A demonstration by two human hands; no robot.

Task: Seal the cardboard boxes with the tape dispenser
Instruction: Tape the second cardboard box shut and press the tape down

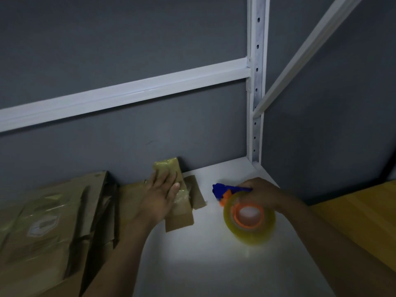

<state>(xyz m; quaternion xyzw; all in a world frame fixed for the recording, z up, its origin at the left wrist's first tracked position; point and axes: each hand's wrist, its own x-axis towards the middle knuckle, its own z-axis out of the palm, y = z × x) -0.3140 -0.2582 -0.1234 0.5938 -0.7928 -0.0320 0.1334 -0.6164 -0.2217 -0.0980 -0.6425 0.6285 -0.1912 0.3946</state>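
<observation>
A small taped cardboard box (182, 209) lies on the white shelf (203, 254), its far end leaning against the grey wall. My left hand (160, 189) presses flat on top of it, fingers straight. To the right, my right hand (261, 194) grips the tape dispenser (246, 215), a blue and orange holder with a yellowish clear tape roll, just above the shelf and apart from the box. Shiny tape covers the box's top.
Flattened and taped cardboard boxes (53, 228) are piled at the left. A white shelf upright (256, 82) and crossbar (128, 91) stand against the grey wall. A yellow wooden surface (360, 215) lies to the right.
</observation>
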